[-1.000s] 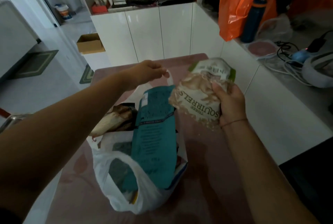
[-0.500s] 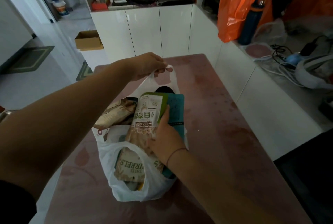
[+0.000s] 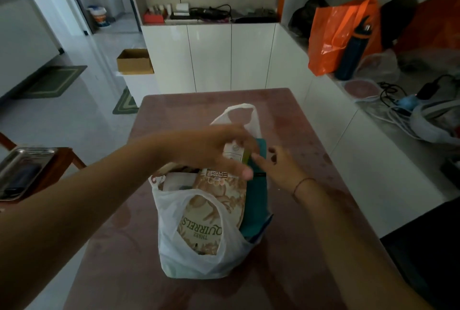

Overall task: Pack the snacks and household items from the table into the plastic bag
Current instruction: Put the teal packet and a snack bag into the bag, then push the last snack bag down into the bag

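Observation:
A white plastic bag (image 3: pixel 189 255) stands on the pinkish-brown table (image 3: pixel 311 247). Inside it a beige Three Squirrels snack pack (image 3: pixel 219 200) lies next to a teal package (image 3: pixel 256 200), and other items at the left are mostly hidden. The bag's far handle (image 3: pixel 252 115) sticks up free. My left hand (image 3: pixel 219 150) hovers over the bag's mouth with fingers spread, holding nothing. My right hand (image 3: pixel 281 165) is just right of the teal package, fingers loosely apart, index finger near the package.
White cabinets (image 3: pixel 224 58) run behind and along the right of the table. On the right counter stand an orange bag (image 3: pixel 333 35), a dark bottle (image 3: pixel 353 53) and tangled cables (image 3: pixel 398 108). A cardboard box (image 3: pixel 134 61) sits far left; a metal tray (image 3: pixel 22 167) rests on a wooden stand.
My right hand pushed the snack pack into the bag and let go, drawing back to the right. My left hand released the far handle and dropped lower over the bag.

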The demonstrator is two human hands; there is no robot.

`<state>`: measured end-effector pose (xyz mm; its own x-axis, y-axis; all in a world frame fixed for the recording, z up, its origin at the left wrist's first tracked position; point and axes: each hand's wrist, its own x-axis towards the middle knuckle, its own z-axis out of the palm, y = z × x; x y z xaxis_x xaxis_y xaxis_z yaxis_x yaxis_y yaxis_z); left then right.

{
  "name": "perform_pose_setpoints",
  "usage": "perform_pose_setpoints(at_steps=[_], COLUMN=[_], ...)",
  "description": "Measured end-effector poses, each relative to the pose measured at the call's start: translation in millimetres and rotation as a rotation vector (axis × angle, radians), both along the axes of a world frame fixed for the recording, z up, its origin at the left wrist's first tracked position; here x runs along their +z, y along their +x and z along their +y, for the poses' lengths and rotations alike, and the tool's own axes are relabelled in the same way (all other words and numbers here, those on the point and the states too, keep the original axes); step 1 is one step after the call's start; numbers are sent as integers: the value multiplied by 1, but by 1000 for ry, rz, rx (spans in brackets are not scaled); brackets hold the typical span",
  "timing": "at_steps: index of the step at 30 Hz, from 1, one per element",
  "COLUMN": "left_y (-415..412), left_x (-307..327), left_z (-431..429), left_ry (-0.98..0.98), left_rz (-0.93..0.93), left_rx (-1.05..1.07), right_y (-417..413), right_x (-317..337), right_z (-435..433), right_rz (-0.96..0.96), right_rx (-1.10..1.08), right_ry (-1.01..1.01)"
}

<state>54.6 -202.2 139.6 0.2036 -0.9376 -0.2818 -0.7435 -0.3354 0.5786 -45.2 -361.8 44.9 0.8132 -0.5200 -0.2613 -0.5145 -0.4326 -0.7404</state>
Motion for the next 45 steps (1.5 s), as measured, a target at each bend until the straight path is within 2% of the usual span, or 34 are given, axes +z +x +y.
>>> perform_pose_setpoints(at_steps=[2,3,5,8,11,14,15,17,20,21,23,25,26,28,31,34,40,41,45], left_y=[-16,-21,-29,-28,-22,-21,-22,-25,-31,-32,-33,-30,-27,-18,-8,0,-7,-8,-8], left_x=[-20,-32,-41,-25,-6,-4,-4,-2,-7,-10,-15,-16,-16,-16,-11,-3,-26,-29,-30], left_z=[14,19,29,41,46,54,58,69,77,76,72,70,70,71,68,71,85,86,85], left_ry=[291,374,388,236,101,24,18,25,-54,-106,-201,-276,-305,-369,-500,-605,-419,-420,-549], left_rz=[1,-50,-115,-84,-41,-18,22,119,118,87,33,-24,-25,34,255,334,274,278,180], left_rx=[-94,-131,-189,-154,-39,11,22,30,124,181,252,283,309,379,494,522,423,429,475], right_y=[0,1,6,9,6,10,14,21,35,43,56,60,58,55,62,67,61,58,49], right_x=[-10,-13,-23,-35,-37,-21,-15,-3,14,15,8,-11,-19,-26,-30,-30,-48,-49,-43], right_z=[15,21,30,43,58,49,40,17,-15,-22,-26,-16,-9,-1,2,9,14,13,6], right_rz=[-82,-110,-151,-37,283,370,364,216,-178,-223,-102,198,287,234,69,1,95,63,-160], right_rx=[26,21,17,1,310,400,415,331,-42,-118,-101,4,35,68,63,8,137,116,-31], right_ry=[175,177,107,41,-224,-364,-369,-284,-182,-139,52,234,296,303,252,257,-22,-28,193])
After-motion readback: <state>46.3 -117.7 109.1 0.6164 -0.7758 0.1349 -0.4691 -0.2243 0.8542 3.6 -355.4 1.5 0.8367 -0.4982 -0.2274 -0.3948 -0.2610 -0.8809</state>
